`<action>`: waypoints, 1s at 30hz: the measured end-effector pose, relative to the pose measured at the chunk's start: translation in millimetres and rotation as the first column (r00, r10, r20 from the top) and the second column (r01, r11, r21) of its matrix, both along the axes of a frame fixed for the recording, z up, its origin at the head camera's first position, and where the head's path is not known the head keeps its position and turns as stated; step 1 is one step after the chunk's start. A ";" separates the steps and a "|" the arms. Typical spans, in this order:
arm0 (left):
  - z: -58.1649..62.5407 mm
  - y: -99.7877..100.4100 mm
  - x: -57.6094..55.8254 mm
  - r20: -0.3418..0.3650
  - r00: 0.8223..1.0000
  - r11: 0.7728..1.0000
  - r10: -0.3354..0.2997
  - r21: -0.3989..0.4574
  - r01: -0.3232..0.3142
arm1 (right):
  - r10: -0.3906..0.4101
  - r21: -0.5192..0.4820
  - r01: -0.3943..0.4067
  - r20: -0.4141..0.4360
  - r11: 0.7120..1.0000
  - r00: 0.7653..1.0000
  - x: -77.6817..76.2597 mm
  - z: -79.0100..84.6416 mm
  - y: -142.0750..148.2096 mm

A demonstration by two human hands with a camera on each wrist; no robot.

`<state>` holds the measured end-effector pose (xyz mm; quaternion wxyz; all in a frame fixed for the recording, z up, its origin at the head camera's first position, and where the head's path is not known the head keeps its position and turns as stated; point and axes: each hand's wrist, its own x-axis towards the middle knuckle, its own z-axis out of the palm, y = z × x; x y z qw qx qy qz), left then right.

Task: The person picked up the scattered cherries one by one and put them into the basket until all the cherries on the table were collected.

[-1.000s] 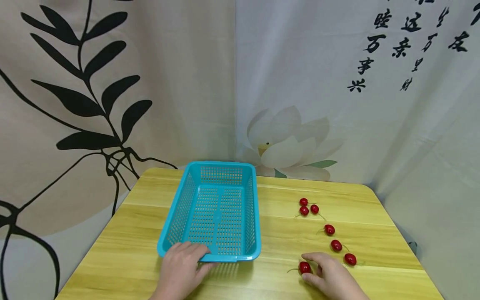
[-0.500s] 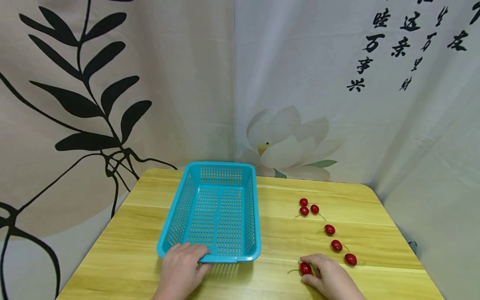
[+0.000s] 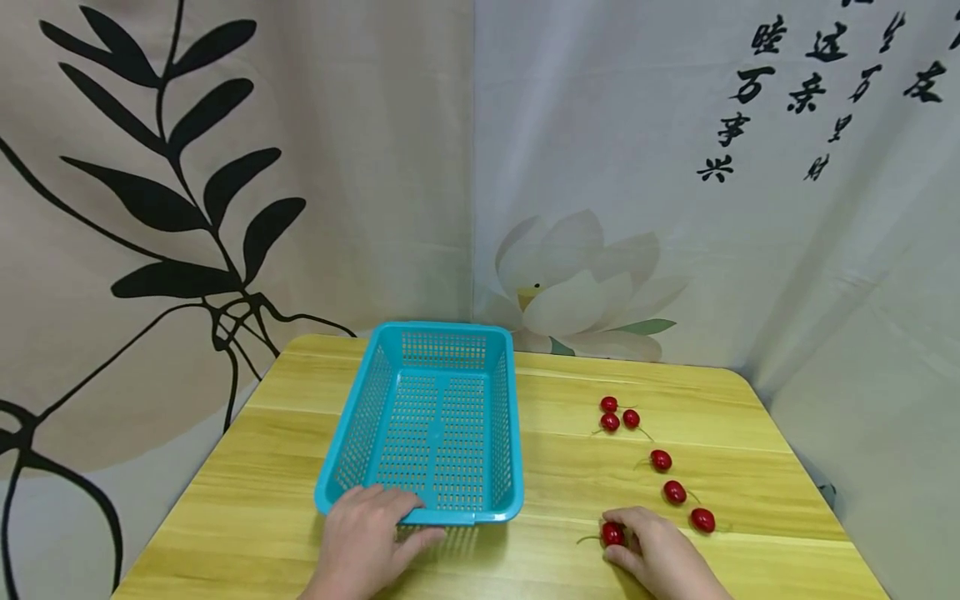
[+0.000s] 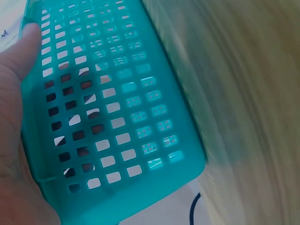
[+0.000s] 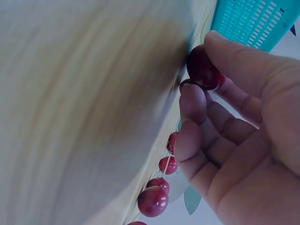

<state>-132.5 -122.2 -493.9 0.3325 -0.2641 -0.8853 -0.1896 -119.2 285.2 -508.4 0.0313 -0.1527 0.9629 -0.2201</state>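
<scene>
My left hand grips the near rim of a blue plastic basket, fingers over the edge and thumb outside. In the left wrist view the thumb lies along the rim of the basket. Low on the right, my right hand pinches a dark red cherry between thumb and fingers, its green stem pointing left. The right wrist view shows that cherry close to the tabletop, under the thumb tip. The other fingers of the right hand are bent below it.
Several more cherries lie in a loose line to the right and behind: one cherry beside my right hand, another cherry farther back, and a cluster with one cherry beyond. A printed curtain hangs behind the wooden table.
My right thumb and fingers have drawn in around the cherry. My left thumb has shifted slightly under the rim; the basket and the other cherries stay put.
</scene>
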 end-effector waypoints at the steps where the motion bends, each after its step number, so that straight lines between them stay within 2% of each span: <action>1: 0.5 -0.1 0.3 0.005 1.000 1.000 0.002 -0.003 -0.002 | -0.004 0.001 0.004 0.003 1.000 1.000 -0.2 -0.1 -0.4; 10: 2.1 1.6 1.0 0.039 0.999 1.000 0.027 -0.002 -0.027 | -0.040 0.001 0.040 0.036 0.999 0.999 -0.8 3.0 -3.2; 17: 3.6 2.7 1.5 0.016 1.000 1.000 0.025 0.006 -0.025 | -0.046 -0.001 0.046 0.052 0.999 0.998 -1.2 4.4 -4.0; 24: 3.2 2.3 1.2 0.023 0.999 1.000 0.025 0.008 -0.025 | -0.057 0.013 0.057 0.034 0.998 0.998 -1.8 5.2 -5.6; 30: 2.8 2.5 0.4 0.006 1.000 1.000 0.021 0.018 -0.021 | -0.048 -0.014 0.049 0.036 0.999 0.998 -1.5 8.6 -7.1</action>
